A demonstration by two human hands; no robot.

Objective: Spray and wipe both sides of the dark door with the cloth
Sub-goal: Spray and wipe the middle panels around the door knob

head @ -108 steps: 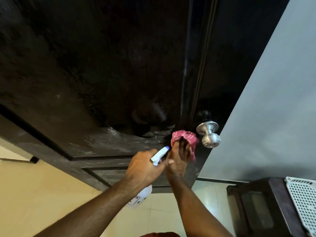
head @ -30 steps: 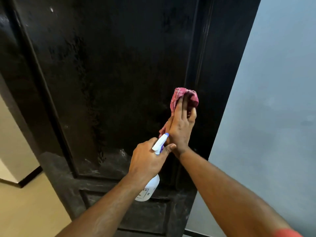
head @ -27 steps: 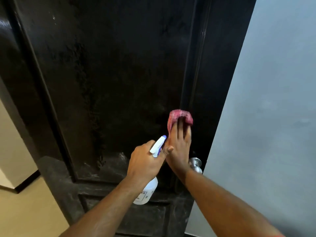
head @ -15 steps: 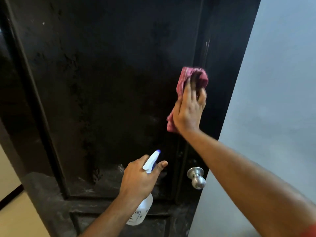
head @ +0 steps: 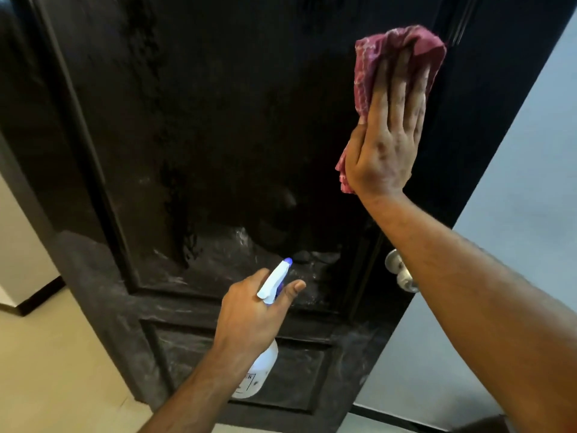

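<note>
Our right hand [head: 384,145], fingers straight, presses cloth [head: 399,45] near latch edge of door [head: 218,120]; left hand [head: 249,314] grips spray bottle [head: 259,370]. Risk: unpinched cloth could slip.

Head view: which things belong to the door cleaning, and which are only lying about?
For the job: dark panelled door, red checked cloth under the right hand, white plastic spray bottle in the left hand.
Just there: round silver door knob, pale grey wall, cream floor tiles.

Dim light; glossy door [head: 218,120] is swallowing detail, catching soft glare low on its panel. Wide-angle is bowing the frame edges. Cloth [head: 368,67] is blurring slightly.
</note>
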